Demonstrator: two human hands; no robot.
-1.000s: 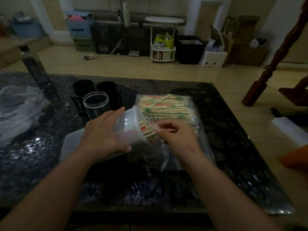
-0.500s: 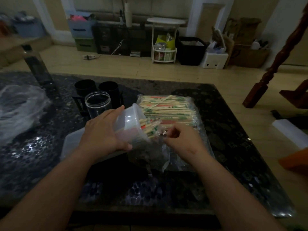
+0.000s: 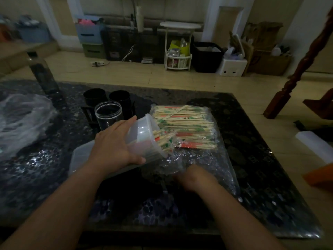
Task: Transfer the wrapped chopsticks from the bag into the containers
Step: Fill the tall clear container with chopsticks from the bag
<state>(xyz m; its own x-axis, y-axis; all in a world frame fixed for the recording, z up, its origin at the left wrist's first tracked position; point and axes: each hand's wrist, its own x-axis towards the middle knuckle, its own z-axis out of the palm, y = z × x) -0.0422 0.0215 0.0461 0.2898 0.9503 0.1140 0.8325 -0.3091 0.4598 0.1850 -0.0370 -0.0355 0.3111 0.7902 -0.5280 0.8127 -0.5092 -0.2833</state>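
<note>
Two black cups (image 3: pixel 95 99), bag (image 3: pixel 203 159) on dark speckled table (image 3: pixel 248 141), tan floor (image 3: pixel 144 74) beyond

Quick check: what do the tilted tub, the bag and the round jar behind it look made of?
Tub: looks like thin frosted plastic with a semi-matte finish; the chopsticks show dimly through its wall. Bag: clear, glossy plastic film; it crinkles and glints. Jar: clear rigid plastic or glass, can't tell which; smooth wall, bright rim.

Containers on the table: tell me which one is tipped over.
The translucent tub held by the left hand: it leans mouth-first toward the bag, chopsticks sticking out of it. The clear jar and black cups stand upright.
</note>
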